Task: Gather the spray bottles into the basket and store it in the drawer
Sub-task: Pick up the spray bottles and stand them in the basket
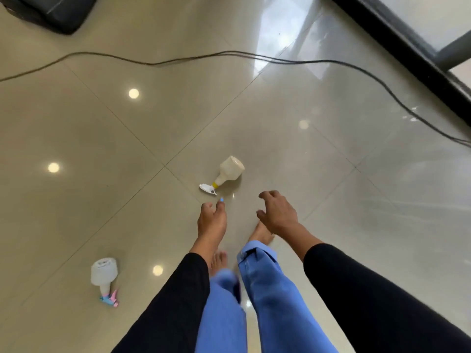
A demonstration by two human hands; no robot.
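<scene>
A cream spray bottle point(227, 173) with a white trigger and yellow collar lies on its side on the tiled floor, just ahead of both hands. My left hand point(212, 217) hovers below its nozzle, fingers loosely curled and holding nothing. My right hand point(277, 214) hangs to the right of it, fingers spread and bent downward, also holding nothing. A second, translucent white spray bottle point(104, 273) with a pink and blue trigger lies on the floor at the lower left. No basket or drawer is in view.
A black cable point(158, 62) snakes across the floor at the back and runs down the right side. A dark object point(51, 11) sits at the top left. A black frame edge point(407, 57) runs along the top right. My bare feet and blue trouser legs point(254, 276) are below the hands.
</scene>
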